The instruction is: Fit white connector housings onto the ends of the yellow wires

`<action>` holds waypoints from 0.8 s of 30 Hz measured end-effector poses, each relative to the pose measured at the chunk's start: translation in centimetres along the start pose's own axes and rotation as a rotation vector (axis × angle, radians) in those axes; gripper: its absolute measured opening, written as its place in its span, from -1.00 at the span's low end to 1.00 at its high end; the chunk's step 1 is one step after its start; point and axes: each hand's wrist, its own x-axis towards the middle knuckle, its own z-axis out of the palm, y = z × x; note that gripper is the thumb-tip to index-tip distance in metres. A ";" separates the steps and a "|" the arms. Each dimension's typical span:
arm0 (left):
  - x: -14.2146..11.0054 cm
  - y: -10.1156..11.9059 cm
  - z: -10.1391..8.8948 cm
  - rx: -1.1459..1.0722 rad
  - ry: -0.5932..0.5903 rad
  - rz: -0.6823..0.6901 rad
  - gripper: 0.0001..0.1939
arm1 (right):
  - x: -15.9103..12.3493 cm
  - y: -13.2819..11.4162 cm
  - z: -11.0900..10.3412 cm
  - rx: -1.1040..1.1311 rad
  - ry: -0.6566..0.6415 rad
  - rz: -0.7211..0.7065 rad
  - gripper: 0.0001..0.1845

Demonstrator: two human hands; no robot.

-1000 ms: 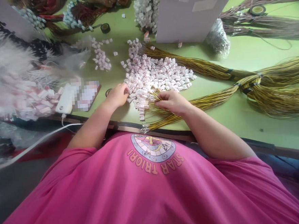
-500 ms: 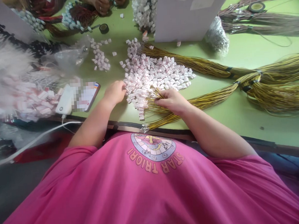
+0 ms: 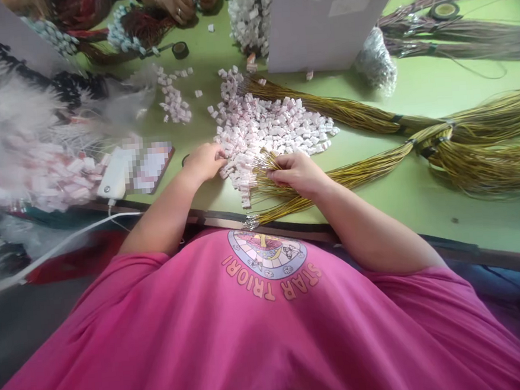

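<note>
Two hands meet at the white pile

From the head view, I see the right hand (image 3: pixel 298 173) pinching a small bunch of yellow wires (image 3: pixel 264 162) between thumb and fingers. Their metal tips fan out toward the left hand (image 3: pixel 204 162), probably so that single ends are easy to reach. The left hand is curled at the left edge of the pile (image 3: pixel 277 122) of white pieces, its thumb and finger near together; whether a piece is between them, I cannot tell. The pile lies on the green surface (image 3: pixel 421 213), in front of and between the hands, which seems to keep the reach short. Behind the right hand, the wires run to black ties (image 3: pixel 427 152), which maybe prevent tangling. The phone (image 3: pixel 151 167) lies to the left, apart from the pile. Across the surface, a co-worker's hand (image 3: pixel 178 4) is near blue pieces (image 3: pixel 124 35).
</note>
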 end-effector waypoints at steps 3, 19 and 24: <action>-0.3 -0.2 -0.4 -0.089 0.004 -0.019 -0.79 | 0.0 0.2 0.0 -0.010 0.017 0.019 -0.77; -4.4 5.0 1.1 -0.995 0.014 0.255 -0.80 | 0.1 0.5 0.1 0.084 0.040 0.014 -0.87; -4.4 5.7 0.6 -1.355 -0.356 0.120 -0.81 | 0.1 0.4 0.1 0.097 0.057 -0.003 -0.88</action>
